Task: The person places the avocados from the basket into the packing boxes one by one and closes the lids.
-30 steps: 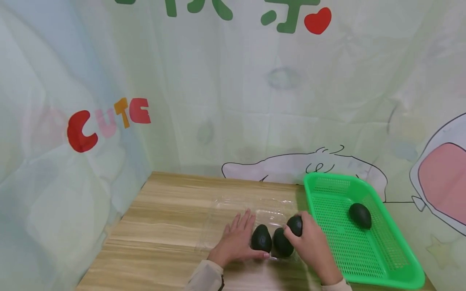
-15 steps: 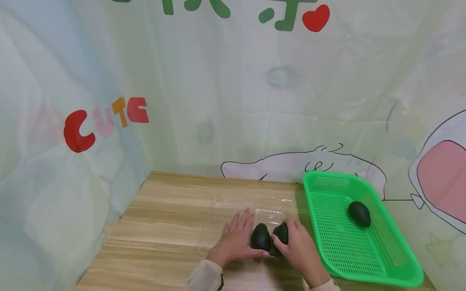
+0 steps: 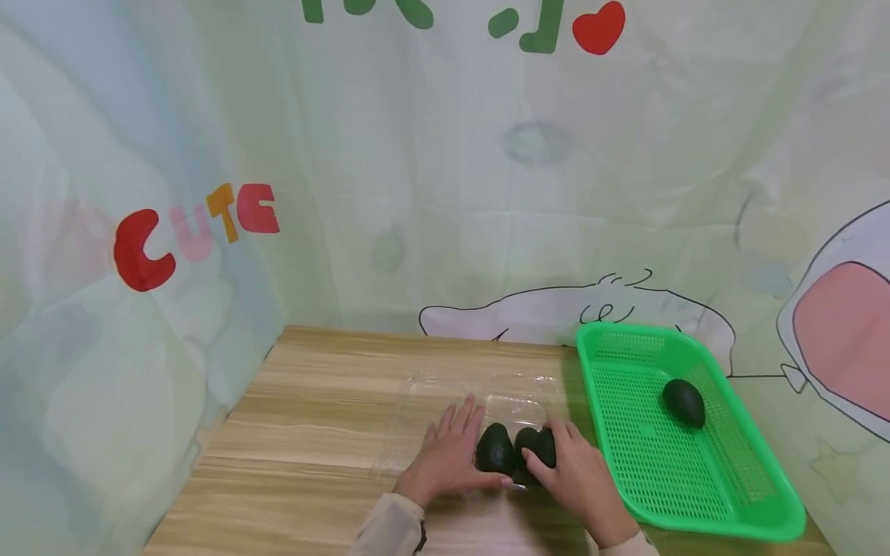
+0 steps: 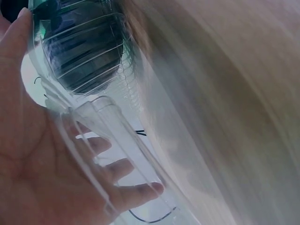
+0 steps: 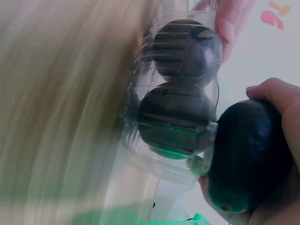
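A clear plastic clamshell box (image 3: 511, 405) lies opened out on the table, with two dark avocados in its right half. The left avocado (image 3: 496, 450) stands beside my left hand (image 3: 445, 457), whose straight, spread fingers rest on the box and whose thumb reaches along its front rim. My right hand (image 3: 580, 480) grips another avocado (image 5: 248, 154) at the box's right end, against the second boxed avocado (image 5: 174, 119) in the head view. Through the plastic, the right wrist view shows both boxed avocados side by side, with the gripped one higher than them, at the box's upper rim.
To the right stands a green perforated basket (image 3: 647, 472) with one avocado (image 3: 684, 403) in it. The wood-grain table (image 3: 306, 432) extends left of the box. A printed cloth (image 3: 389, 193) hangs behind and at both sides.
My right hand has brought the avocado left and down from beside the basket to over the boxed one, then shifted slightly right. My left hand has stayed on the box.
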Action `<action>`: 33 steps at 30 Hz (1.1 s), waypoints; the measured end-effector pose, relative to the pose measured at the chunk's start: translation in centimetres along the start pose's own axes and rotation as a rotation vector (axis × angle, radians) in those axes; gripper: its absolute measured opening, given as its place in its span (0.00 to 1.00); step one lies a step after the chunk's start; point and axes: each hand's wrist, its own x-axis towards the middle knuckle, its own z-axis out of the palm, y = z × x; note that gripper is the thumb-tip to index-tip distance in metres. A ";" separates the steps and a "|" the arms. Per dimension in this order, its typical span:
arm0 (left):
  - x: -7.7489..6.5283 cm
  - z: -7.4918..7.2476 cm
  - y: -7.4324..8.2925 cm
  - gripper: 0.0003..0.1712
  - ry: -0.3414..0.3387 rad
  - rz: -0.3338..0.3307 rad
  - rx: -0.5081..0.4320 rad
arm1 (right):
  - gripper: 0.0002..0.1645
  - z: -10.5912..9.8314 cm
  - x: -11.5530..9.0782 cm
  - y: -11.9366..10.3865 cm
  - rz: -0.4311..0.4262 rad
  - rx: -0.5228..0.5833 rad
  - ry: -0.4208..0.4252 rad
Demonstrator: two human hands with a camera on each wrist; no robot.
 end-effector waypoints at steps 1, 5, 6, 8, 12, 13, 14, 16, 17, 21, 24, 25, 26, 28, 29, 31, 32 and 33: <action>0.0 0.0 0.0 0.73 0.000 0.000 0.000 | 0.28 0.1 0.1 0.1 -0.012 -0.001 0.013; 0.0 0.1 -0.1 0.73 -0.002 -0.001 0.003 | 0.27 0.2 0.4 0.0 -0.015 0.006 0.004; 0.0 0.1 -0.1 0.73 -0.004 -0.001 0.005 | 0.26 0.3 0.4 0.0 -0.013 0.012 -0.004; 0.0 0.2 -0.2 0.73 -0.006 -0.002 0.004 | 0.26 0.4 0.4 -0.1 -0.007 0.029 -0.018; 0.1 0.1 -0.2 0.73 -0.008 -0.008 0.006 | 0.27 1.2 0.5 -0.4 -0.016 0.063 -0.016; 0.1 0.0 -0.2 0.73 -0.008 -0.008 0.006 | 0.27 1.5 0.6 -0.4 -0.019 0.071 -0.018; 0.2 0.0 -0.2 0.73 -0.007 -0.008 0.008 | 0.27 1.8 0.7 -0.4 -0.026 0.075 -0.022; 0.2 0.0 -0.2 0.73 -0.008 -0.008 0.008 | 0.27 2.4 0.8 -0.4 -0.037 0.078 -0.025; 0.2 -0.1 -0.2 0.73 -0.011 -0.008 0.005 | 0.28 2.7 0.9 -0.4 -0.043 0.076 -0.019; 0.2 0.0 -0.2 0.72 -0.013 -0.005 -0.011 | 0.27 3.6 1.1 0.0 -0.081 0.052 0.016; 0.3 0.0 -0.2 0.72 -0.009 0.000 -0.013 | 0.25 4.1 1.1 0.4 -0.125 0.035 0.014; 0.3 0.0 -0.1 0.72 -0.010 0.002 -0.011 | 0.25 4.3 1.0 0.5 -0.138 0.033 0.009; 0.3 0.0 -0.2 0.72 -0.010 0.003 -0.010 | 0.26 4.4 1.0 0.6 -0.146 0.038 -0.001; 0.4 0.0 -0.2 0.72 -0.009 0.005 -0.008 | 0.27 4.5 0.9 0.7 -0.153 0.052 -0.014; 0.4 0.0 -0.2 0.72 -0.009 0.005 -0.007 | 0.27 4.5 0.9 0.8 -0.154 0.061 -0.013; 0.4 0.0 -0.2 0.72 -0.011 0.004 -0.003 | 0.28 4.4 0.9 0.8 -0.157 0.078 -0.008; 0.4 0.0 -0.2 0.72 -0.011 0.005 0.001 | 0.28 4.4 0.9 0.8 -0.158 0.082 -0.006; 0.4 0.0 -0.2 0.72 -0.010 0.007 0.003 | 0.28 4.3 0.8 0.8 -0.162 0.088 0.000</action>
